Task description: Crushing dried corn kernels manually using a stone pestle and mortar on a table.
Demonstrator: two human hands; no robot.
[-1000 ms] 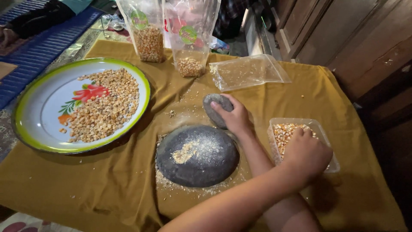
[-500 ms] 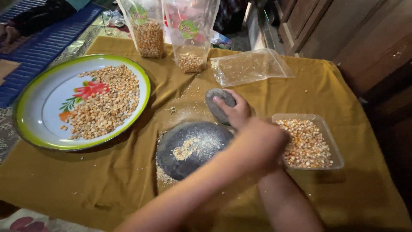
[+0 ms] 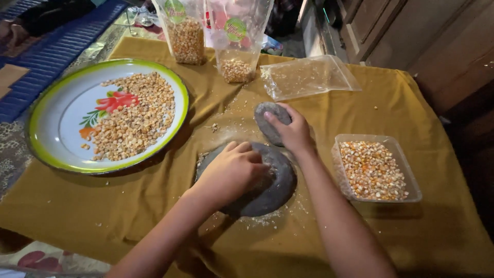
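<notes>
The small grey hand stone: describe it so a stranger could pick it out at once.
Start at the mustard-yellow cloth and find the round dark grinding stone near its middle. Just behind that slab lies the small grey hand stone, under the right hand. It is the only loose oval stone, much smaller than the slab and lying between it and the flat clear bag.

Grey round grinding stone (image 3: 278, 177) lying flat mid-cloth, crumb-dusted; smaller grey oval handstone (image 3: 268, 118) sitting just beyond its far edge.
</notes>
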